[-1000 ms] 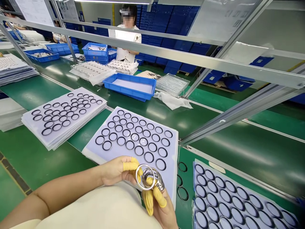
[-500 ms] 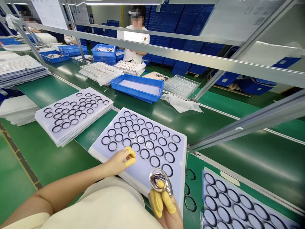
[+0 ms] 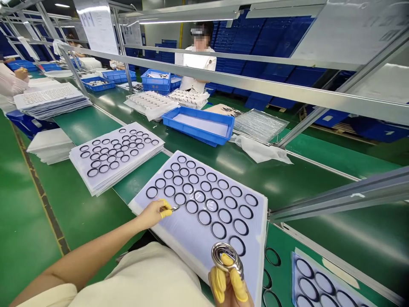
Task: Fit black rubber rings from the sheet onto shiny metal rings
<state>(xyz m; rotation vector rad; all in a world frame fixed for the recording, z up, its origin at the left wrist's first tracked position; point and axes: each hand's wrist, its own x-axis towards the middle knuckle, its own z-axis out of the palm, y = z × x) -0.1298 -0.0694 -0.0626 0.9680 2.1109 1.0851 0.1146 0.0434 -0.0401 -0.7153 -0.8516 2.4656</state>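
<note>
My left hand (image 3: 158, 211), in yellow finger cots, pinches a metal ring (image 3: 175, 208) just above the near left part of a white sheet (image 3: 188, 232). The ring is tilted nearly edge-on. Rows of dark-edged rings (image 3: 204, 217) lie on this sheet, which tops a stack. At the near right, my right hand (image 3: 228, 285), also in yellow finger cots, is closed on a bundle of shiny metal rings (image 3: 220, 251). A fingertip shows through the bundle's opening. The exact number of rings in it cannot be made out.
Another sheet stack (image 3: 96, 183) with rings stands at the left. More rings lie on a sheet (image 3: 297, 260) at the lower right, and several loose rings (image 3: 272, 256) on the green table. A blue tray (image 3: 198, 125) and a metal post (image 3: 335, 198) stand beyond. A co-worker (image 3: 196, 64) is across the table.
My left hand has closed on a ring; half a second ago none showed in its fingers. The ring at the sheet's near left no longer shows at its place. The view has swung left.
</note>
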